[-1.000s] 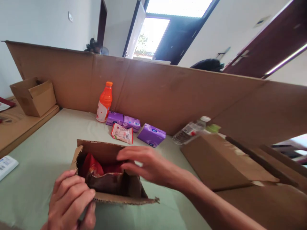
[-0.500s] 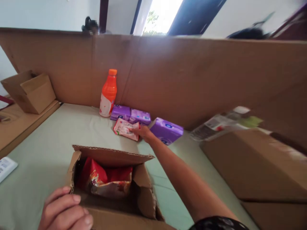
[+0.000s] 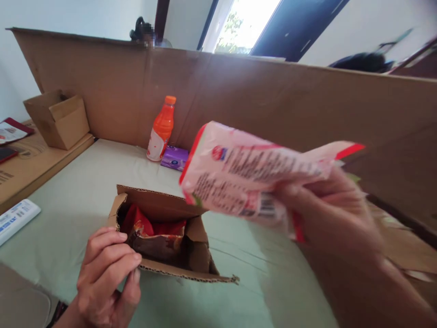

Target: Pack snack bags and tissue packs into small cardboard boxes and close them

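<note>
My right hand [image 3: 327,214] is closed on a pink and white snack packet [image 3: 246,175], held up close to the camera above the table and to the right of a small open cardboard box [image 3: 191,237]. A red and brown snack bag [image 3: 150,232] lies inside the box. My left hand [image 3: 107,273] grips the box's near left flap, fingers curled round its edge.
An orange drink bottle [image 3: 161,130] and a purple pack [image 3: 175,158] stand against a tall cardboard wall [image 3: 273,105]. An empty small box [image 3: 58,119] sits at the back left on flat cardboard. A white pack [image 3: 15,218] lies at the left edge.
My right hand reached from the box to the pink packet by the purple packs, took hold of it and lifted it close to the camera. My left hand stayed on the box flap.
</note>
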